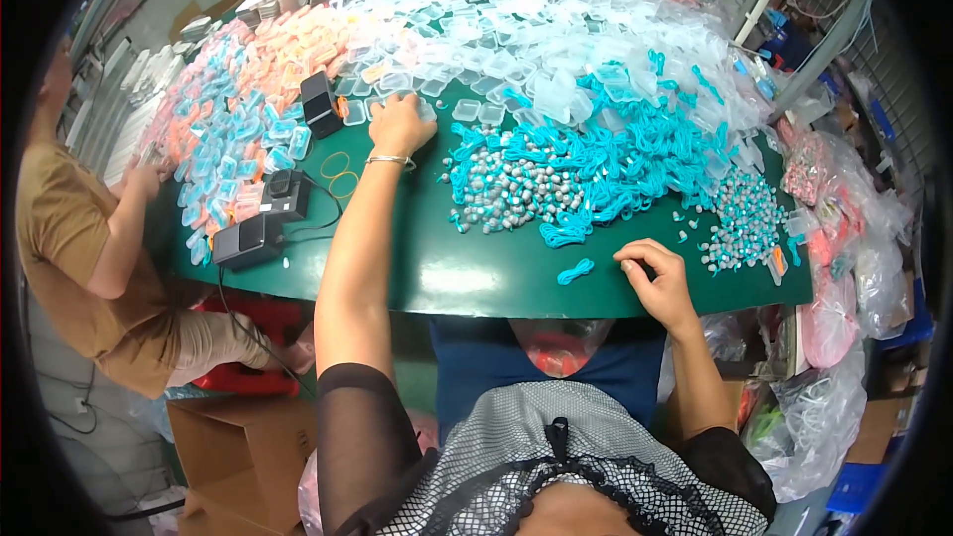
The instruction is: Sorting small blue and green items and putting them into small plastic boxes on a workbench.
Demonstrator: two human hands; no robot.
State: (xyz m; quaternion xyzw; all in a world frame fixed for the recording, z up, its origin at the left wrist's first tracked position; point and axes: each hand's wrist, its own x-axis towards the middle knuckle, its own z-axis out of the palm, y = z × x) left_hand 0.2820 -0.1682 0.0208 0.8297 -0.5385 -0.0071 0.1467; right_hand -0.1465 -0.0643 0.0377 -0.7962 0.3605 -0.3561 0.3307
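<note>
My left hand [401, 127] reaches far over the green table, fingers bent down among small clear plastic cases [465, 110]. A clear case [427, 111] shows at its edge, and the fingers appear closed on it; the fingertips are partly hidden. Above the table's near edge, my right hand [659, 284] is curled, thumb and forefinger close together with nothing visible between them. Just left of it lies one small bundle of turquoise cord [576, 271]. Beyond that spreads a heap of turquoise cord bundles [635, 154], with a pile of small grey beads [516, 189] at its left.
More beads [745, 218] lie at the right end. Filled blue and orange cases [238, 149] cover the left, by black devices [248, 240] with cables and rubber bands [340, 174]. A co-worker [89, 238] sits at left. An open cardboard box [238, 457] stands below.
</note>
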